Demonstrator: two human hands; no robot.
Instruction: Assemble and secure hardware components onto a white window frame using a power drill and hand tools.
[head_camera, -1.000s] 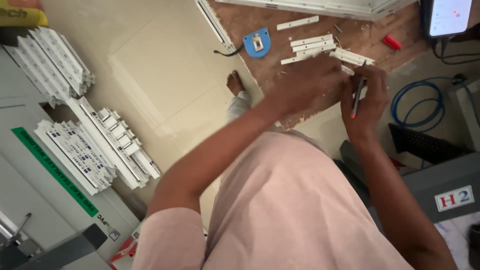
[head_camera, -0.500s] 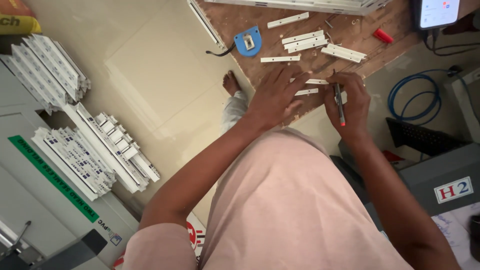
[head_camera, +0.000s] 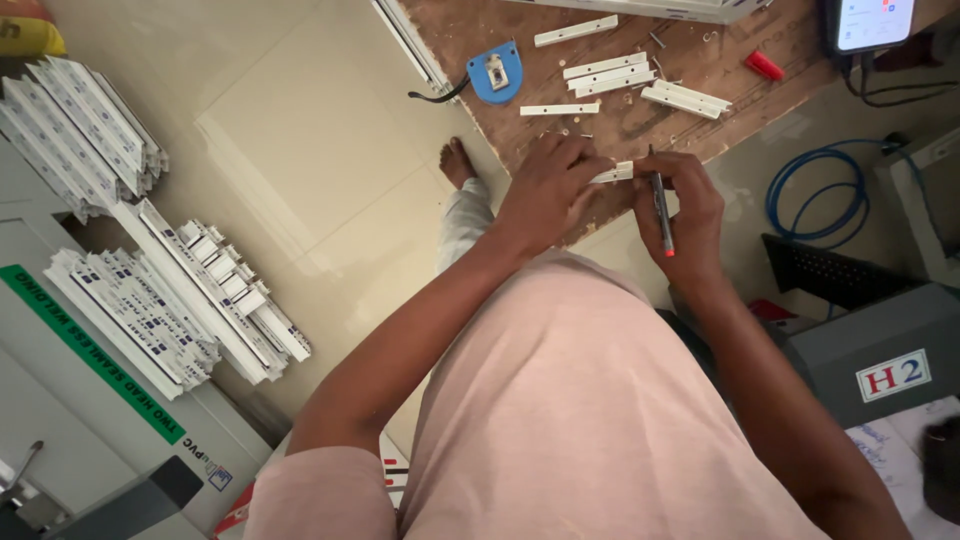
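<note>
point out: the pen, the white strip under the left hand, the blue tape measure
pen (head_camera: 662, 212), head view, on the dark barrel held in the right hand.
white strip (head_camera: 616, 173), head view, on the end showing between the hands.
blue tape measure (head_camera: 496, 74), head view, on the blue case.

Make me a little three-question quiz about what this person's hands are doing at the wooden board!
1. True or false: the right hand holds a pen.
2. What does the left hand touch? A) blue cable B) short white strip C) red cap
3. What colour is the tape measure on the wooden board?

Key: 1 true. 2 B, the white strip. 3 blue.
</note>
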